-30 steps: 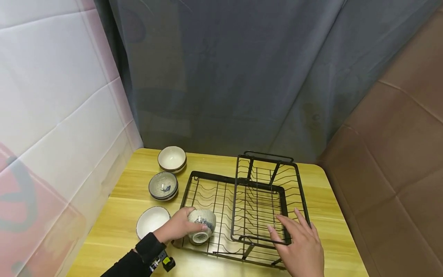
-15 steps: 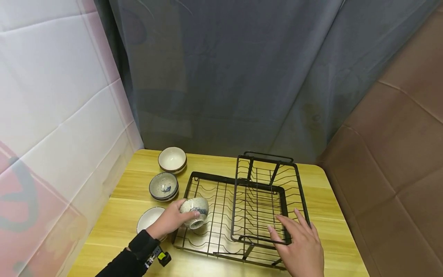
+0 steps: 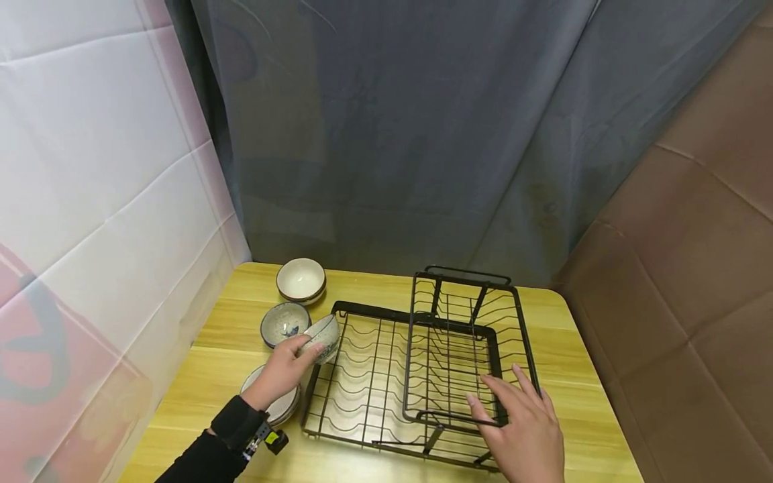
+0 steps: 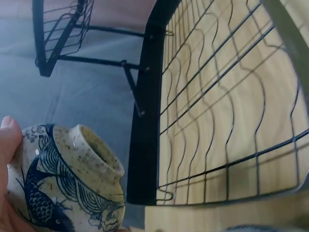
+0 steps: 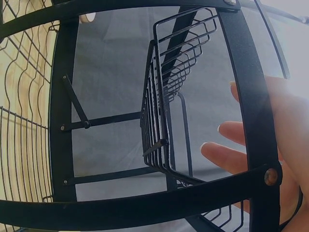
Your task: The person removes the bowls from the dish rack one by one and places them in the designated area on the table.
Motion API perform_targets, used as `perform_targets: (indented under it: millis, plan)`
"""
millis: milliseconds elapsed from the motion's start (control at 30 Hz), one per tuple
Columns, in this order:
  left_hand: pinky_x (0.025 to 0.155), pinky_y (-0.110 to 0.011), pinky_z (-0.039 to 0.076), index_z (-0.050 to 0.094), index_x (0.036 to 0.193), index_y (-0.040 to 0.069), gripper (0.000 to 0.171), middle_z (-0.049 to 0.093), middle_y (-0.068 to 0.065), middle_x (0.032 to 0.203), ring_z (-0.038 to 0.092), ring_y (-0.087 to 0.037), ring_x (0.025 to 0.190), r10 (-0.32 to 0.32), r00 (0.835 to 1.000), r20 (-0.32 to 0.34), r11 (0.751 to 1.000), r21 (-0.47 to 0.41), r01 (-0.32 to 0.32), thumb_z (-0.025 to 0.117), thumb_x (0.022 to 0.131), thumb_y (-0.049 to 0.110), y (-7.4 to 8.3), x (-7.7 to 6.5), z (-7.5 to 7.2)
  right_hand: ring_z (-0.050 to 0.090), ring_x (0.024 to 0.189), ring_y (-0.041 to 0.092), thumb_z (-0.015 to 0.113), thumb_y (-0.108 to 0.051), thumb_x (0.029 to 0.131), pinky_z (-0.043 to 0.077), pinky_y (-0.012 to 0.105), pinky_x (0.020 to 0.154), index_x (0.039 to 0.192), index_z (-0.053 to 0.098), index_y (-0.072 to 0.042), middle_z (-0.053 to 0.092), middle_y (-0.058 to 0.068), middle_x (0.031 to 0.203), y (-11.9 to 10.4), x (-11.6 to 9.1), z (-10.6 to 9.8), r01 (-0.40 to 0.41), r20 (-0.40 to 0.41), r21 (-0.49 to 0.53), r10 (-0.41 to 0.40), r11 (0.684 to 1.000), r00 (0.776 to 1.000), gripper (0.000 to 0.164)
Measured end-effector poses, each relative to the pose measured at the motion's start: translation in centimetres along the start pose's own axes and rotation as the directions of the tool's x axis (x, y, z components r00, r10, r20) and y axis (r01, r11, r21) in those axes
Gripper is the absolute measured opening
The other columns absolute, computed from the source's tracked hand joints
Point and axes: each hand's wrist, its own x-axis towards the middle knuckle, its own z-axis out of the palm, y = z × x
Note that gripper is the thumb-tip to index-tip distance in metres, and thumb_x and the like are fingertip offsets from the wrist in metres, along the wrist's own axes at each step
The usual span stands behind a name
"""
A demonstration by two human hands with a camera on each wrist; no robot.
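Note:
My left hand (image 3: 280,372) grips a small speckled bowl (image 3: 325,337), tilted, beside the rack's left edge. In the left wrist view its side shows a blue fish and wave pattern, and its foot ring faces the rack. Just behind that bowl, in the head view, is a stack of grey patterned bowls (image 3: 279,322); whether the two touch I cannot tell. Under my left wrist lies a stack of white bowls (image 3: 284,406), partly hidden. My right hand (image 3: 524,422) is at the near right corner of the black wire dish rack (image 3: 386,312), fingers extended over the upper tier's rail.
Another stack of white bowls (image 3: 300,278) stands at the table's far left. The rack's upper basket (image 3: 521,329) rises above its right half. A wooden table (image 3: 580,376) carries everything, with a grey curtain (image 3: 392,147) behind and fabric walls on both sides.
My left hand has lifted the speckled bowl off the rack's near left corner and carried it away and leftward, turning it. My right hand has stayed in place.

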Motion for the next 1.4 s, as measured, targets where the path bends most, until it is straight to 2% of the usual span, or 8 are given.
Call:
perform_targets:
  millis: [67, 200, 467, 600, 733, 1000, 1233, 1400]
  plan:
    - [0.063, -0.030, 0.036, 0.051, 0.074, 0.014, 0.034, 0.041, 0.004, 0.071, 0.043, -0.015, 0.069, 0.021, 0.999, -0.027, 0.999, 0.024, -0.021, 0.055, 0.096, 0.040, -0.2, 0.2, -0.3, 0.044, 0.128, 0.033, 0.069, -0.050, 0.082, 0.027, 0.065, 0.099, 0.112, 0.070, -0.021, 0.068, 0.002, 0.112, 0.0, 0.0, 0.0, 0.002, -0.001, -0.002, -0.002, 1.000, 1.000, 0.042]
    - [0.066, -0.030, 0.040, 0.060, 0.082, 0.018, 0.026, 0.051, 0.006, 0.078, 0.048, -0.014, 0.074, 0.036, 0.998, -0.045, 0.997, 0.068, -0.033, 0.055, 0.096, 0.039, -1.0, 0.5, -0.9, 0.044, 0.128, 0.033, 0.067, -0.054, 0.083, 0.027, 0.064, 0.099, 0.113, 0.070, -0.021, 0.068, 0.002, 0.112, 0.0, 0.1, 0.0, -0.002, 0.004, -0.006, 0.002, 1.000, 1.000, 0.045]
    - [0.066, -0.034, 0.040, 0.063, 0.086, 0.012, 0.024, 0.053, 0.002, 0.080, 0.048, -0.017, 0.074, 0.032, 0.998, -0.059, 0.987, 0.159, -0.022, 0.055, 0.098, 0.031, -2.5, 1.6, -2.4, 0.045, 0.127, 0.034, 0.069, -0.052, 0.083, 0.027, 0.064, 0.099, 0.110, 0.071, -0.018, 0.069, 0.004, 0.111, 0.0, 0.0, 0.0, -0.012, -0.005, -0.018, 0.012, 1.000, 1.000, 0.044]
    - [0.075, -0.039, 0.047, 0.068, 0.098, 0.009, 0.017, 0.063, -0.002, 0.094, 0.058, -0.020, 0.086, 0.006, 0.998, -0.065, 0.982, 0.191, 0.007, 0.058, 0.097, 0.022, -3.4, 2.0, -3.0, 0.046, 0.126, 0.034, 0.066, -0.055, 0.083, 0.028, 0.065, 0.098, 0.109, 0.072, -0.018, 0.069, 0.004, 0.109, -0.1, -0.1, 0.0, -0.014, -0.012, -0.024, 0.013, 1.000, 1.000, 0.045]
    - [0.083, -0.047, 0.048, 0.069, 0.105, 0.004, 0.017, 0.065, -0.011, 0.103, 0.061, -0.029, 0.098, 0.022, 0.998, -0.065, 0.978, 0.209, -0.007, 0.060, 0.095, 0.014, -3.9, 2.3, -3.3, 0.046, 0.126, 0.033, 0.066, -0.055, 0.083, 0.028, 0.066, 0.097, 0.108, 0.072, -0.019, 0.069, 0.004, 0.109, -0.1, 0.0, 0.0, -0.008, -0.021, -0.023, 0.008, 1.000, 1.000, 0.044]
    - [0.072, -0.041, 0.046, 0.069, 0.094, 0.005, 0.010, 0.062, -0.006, 0.088, 0.056, -0.021, 0.080, 0.022, 0.999, -0.044, 0.941, 0.339, -0.006, 0.062, 0.094, 0.013, -4.9, 2.8, -3.8, 0.046, 0.126, 0.032, 0.068, -0.052, 0.083, 0.028, 0.065, 0.097, 0.109, 0.072, -0.019, 0.069, 0.003, 0.109, -0.1, 0.0, 0.1, -0.010, -0.021, -0.015, 0.009, 1.000, 1.000, 0.042]
    - [0.085, -0.050, 0.048, 0.069, 0.106, 0.000, 0.020, 0.066, -0.017, 0.103, 0.061, -0.035, 0.100, 0.006, 1.000, -0.027, 0.936, 0.351, 0.004, 0.061, 0.094, 0.014, -5.4, 2.9, -3.8, 0.046, 0.126, 0.032, 0.069, -0.051, 0.082, 0.028, 0.065, 0.097, 0.108, 0.072, -0.020, 0.070, 0.002, 0.108, 0.0, 0.0, 0.1, -0.012, -0.031, -0.016, 0.011, 1.000, 0.999, 0.041]
    - [0.083, -0.049, 0.048, 0.070, 0.104, 0.001, 0.019, 0.067, -0.015, 0.101, 0.062, -0.033, 0.098, 0.005, 1.000, -0.025, 0.932, 0.362, 0.005, 0.061, 0.094, 0.015, -6.0, 3.1, -3.6, 0.047, 0.126, 0.032, 0.069, -0.052, 0.082, 0.029, 0.065, 0.097, 0.108, 0.072, -0.020, 0.070, 0.002, 0.108, 0.0, 0.0, 0.2, -0.006, -0.034, -0.015, 0.006, 1.000, 0.999, 0.041]
